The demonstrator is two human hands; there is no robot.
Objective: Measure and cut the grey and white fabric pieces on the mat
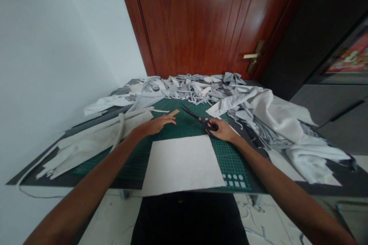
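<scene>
A square piece of white fabric (pixel 182 164) lies flat on the green cutting mat (pixel 230 157) at the near edge of the table. My left hand (pixel 158 124) rests flat on the mat just beyond the fabric, fingers stretched out toward a small tan wooden piece (pixel 174 113). My right hand (pixel 221 129) is closed round the handles of black scissors (pixel 195 115), whose blades point up and to the left over the mat.
A heap of grey and white fabric scraps (pixel 189 86) covers the far end of the table. Long white cloth (pixel 94 138) lies at the left and crumpled white cloth (pixel 284 126) at the right. A brown door (pixel 207 19) stands behind.
</scene>
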